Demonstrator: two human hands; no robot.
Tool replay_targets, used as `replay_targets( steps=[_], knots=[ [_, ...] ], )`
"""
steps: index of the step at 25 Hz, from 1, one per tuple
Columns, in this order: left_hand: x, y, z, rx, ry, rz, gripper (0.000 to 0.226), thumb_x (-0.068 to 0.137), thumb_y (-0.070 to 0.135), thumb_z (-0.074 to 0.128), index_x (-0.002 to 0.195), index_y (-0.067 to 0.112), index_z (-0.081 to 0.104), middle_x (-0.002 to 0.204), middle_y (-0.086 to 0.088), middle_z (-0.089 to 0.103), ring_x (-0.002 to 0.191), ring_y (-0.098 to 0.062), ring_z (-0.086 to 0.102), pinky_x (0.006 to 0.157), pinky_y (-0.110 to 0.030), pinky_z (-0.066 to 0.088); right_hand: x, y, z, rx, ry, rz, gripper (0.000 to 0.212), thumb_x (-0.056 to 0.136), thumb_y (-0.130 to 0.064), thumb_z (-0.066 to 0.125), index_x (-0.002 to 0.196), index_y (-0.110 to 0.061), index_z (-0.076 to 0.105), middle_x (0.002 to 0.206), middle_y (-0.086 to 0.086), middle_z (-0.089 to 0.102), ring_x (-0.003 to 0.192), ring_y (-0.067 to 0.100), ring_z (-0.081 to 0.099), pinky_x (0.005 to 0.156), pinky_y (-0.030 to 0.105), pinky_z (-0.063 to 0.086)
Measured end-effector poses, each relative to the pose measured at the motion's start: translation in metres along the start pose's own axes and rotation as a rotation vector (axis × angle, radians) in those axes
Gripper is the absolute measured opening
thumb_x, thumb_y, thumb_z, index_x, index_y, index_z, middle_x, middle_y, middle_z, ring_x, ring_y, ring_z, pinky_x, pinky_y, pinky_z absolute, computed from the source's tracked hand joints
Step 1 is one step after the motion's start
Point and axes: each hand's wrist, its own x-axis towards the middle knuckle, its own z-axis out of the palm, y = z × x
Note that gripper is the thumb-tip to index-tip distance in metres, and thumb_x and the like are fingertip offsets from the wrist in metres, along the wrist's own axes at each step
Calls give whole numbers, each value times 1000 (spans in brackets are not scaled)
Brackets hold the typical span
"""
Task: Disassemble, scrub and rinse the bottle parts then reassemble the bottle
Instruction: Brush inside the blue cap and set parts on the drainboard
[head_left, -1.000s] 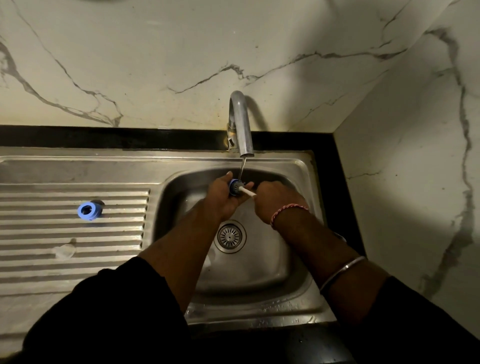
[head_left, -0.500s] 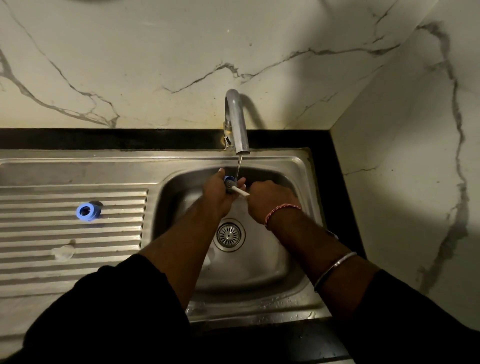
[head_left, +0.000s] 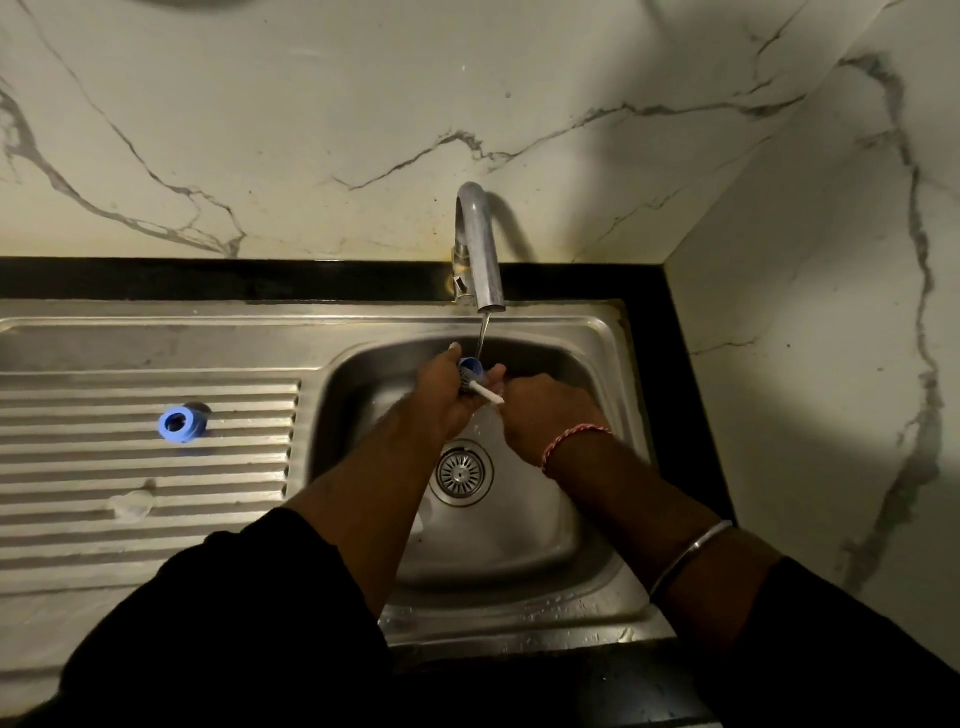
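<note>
No legible text, label, brand, number or sign anywhere in the head view. Surfaces checked: marble wall, steel sink (head_left: 597, 332), tap (head_left: 480, 249), blue ring (head_left: 179, 425) on the drainboard; all bare of markings as far as the dim light shows.
</note>
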Motion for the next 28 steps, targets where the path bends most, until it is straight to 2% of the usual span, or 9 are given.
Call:
replay_targets(
  steps=[5,8,11,14,17,19,24,26,28],
  knots=[
    [-2,-1,3,-1,15,21,39,106,30,54,133,2,50,110,-23,60,95,-34,68,57,-39,61,2,-4,2,-15,49,-5,22,104,-25,45,109,-18,65,89,2,66,76,20,65,74,38,57],
    [-2,1,3,15,23,29,37,105,30,55,131,5,49,123,-26,58,100,-37,68,65,-44,62,3,1,0,40,46,18,20,102,-25,49,104,-18,67,83,0,63,76,20,64,73,36,56],
    [0,1,1,95,5,20,30,107,31,51,123,5,52,117,-24,59,93,-33,66,63,-43,57,0,1,1,-14,48,7,20,103,-25,47,107,-18,65,94,4,69,82,22,67,74,37,54],
    [2,3,-3,47,-3,-15,27,107,31,51,119,6,51,128,-28,55,104,-39,67,74,-45,62,-2,4,4,9,5,8,22,104,-27,47,108,-20,67,85,1,63,74,19,62,70,33,52],
    [-1,2,-3,98,-42,-37,36,107,31,50,130,2,51,122,-27,59,94,-37,68,59,-44,63,-1,6,5,3,52,24,24,104,-25,45,116,-19,65,93,3,68,82,22,67,76,37,57],
    [2,4,-1,52,-32,-40,33,107,29,52,129,4,51,127,-28,56,98,-37,68,70,-43,63,-7,2,7,-17,57,-24,27,106,-25,42,124,-17,61,99,5,69,84,22,68,75,37,58],
    [2,0,-5,136,-77,-65,23,108,26,50,118,5,55,121,-27,59,98,-38,66,86,-52,58,-8,11,8,48,50,45,23,103,-24,46,116,-21,66,98,3,70,86,22,68,76,37,56],
    [8,0,-8,66,-30,-62,27,106,27,52,124,6,52,130,-28,55,101,-36,66,96,-51,56,-12,9,12,70,2,20,22,103,-26,48,114,-21,66,98,2,69,88,22,67,78,37,57],
    [8,-1,-8,61,-8,-20,31,106,26,54,130,7,51,131,-26,55,100,-34,67,94,-51,57,-9,13,13,115,-9,78,20,102,-28,51,106,-20,69,97,3,69,88,22,68,79,38,57]
  ],
)
